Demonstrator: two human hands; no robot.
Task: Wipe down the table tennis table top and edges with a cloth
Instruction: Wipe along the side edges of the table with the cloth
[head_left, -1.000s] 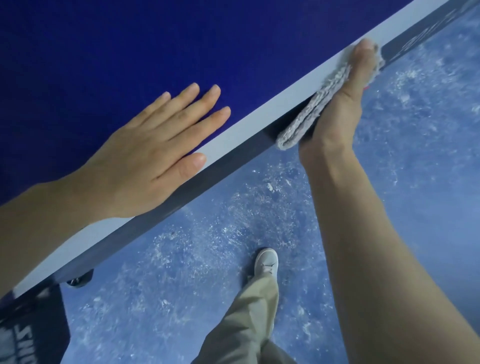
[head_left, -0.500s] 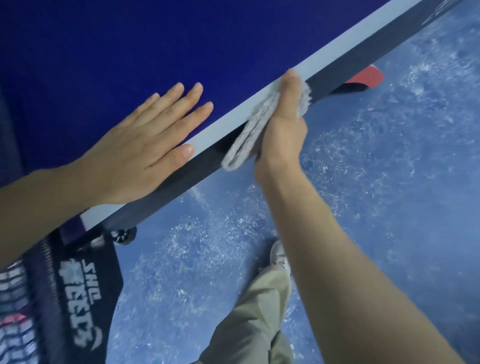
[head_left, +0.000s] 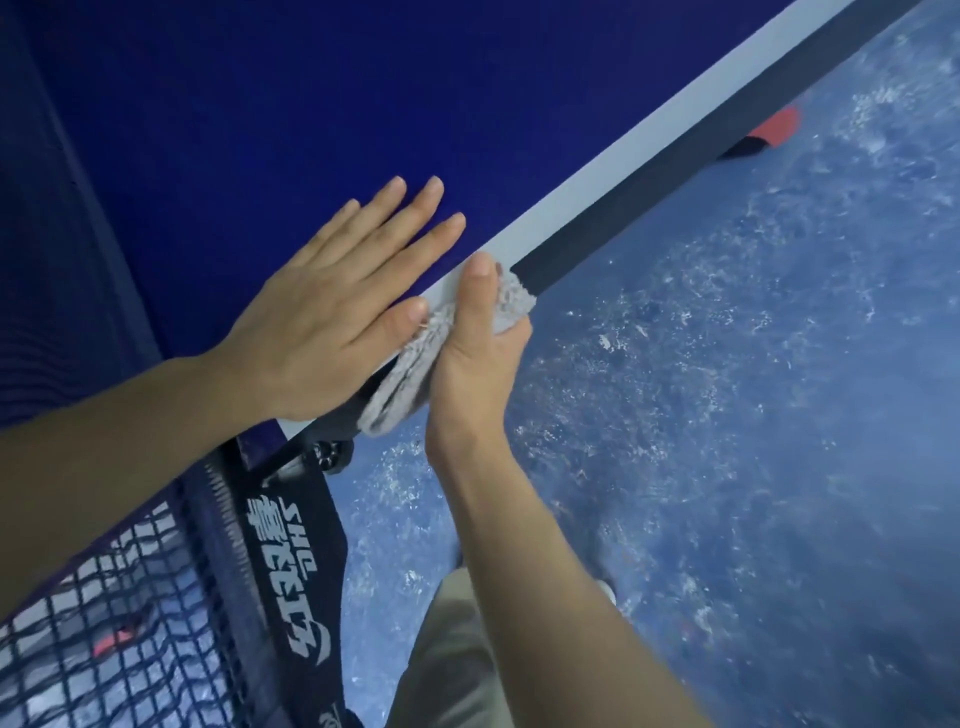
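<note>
The table tennis table (head_left: 291, 109) fills the upper left, its blue top running to a white border line and a dark side edge (head_left: 639, 208) that slants down toward the net end. It looks stiff and fixed, something to lean on and push against. The left hand (head_left: 332, 317) lies flat on the top with fingers straight and spread, holding nothing, its thumb just beside the cloth. The right hand (head_left: 475, 358) grips the grey cloth (head_left: 410, 374) against the side edge, thumb pressed over the white line and fingers curled underneath. The cloth looks soft, light and thick-piled, folded into several layers; it should bunch and drag easily, so a hold across the fold, clamping rim between thumb and fingers, seems the surest grip.

The fingers under the rim are mostly hidden, as is the table's underside. The net (head_left: 119, 613) and its post band (head_left: 291, 561) with white lettering are cut off at the lower left. A red shape (head_left: 776, 130) below the far edge is too partial to identify. The mottled blue floor (head_left: 727, 415) is blurred
</note>
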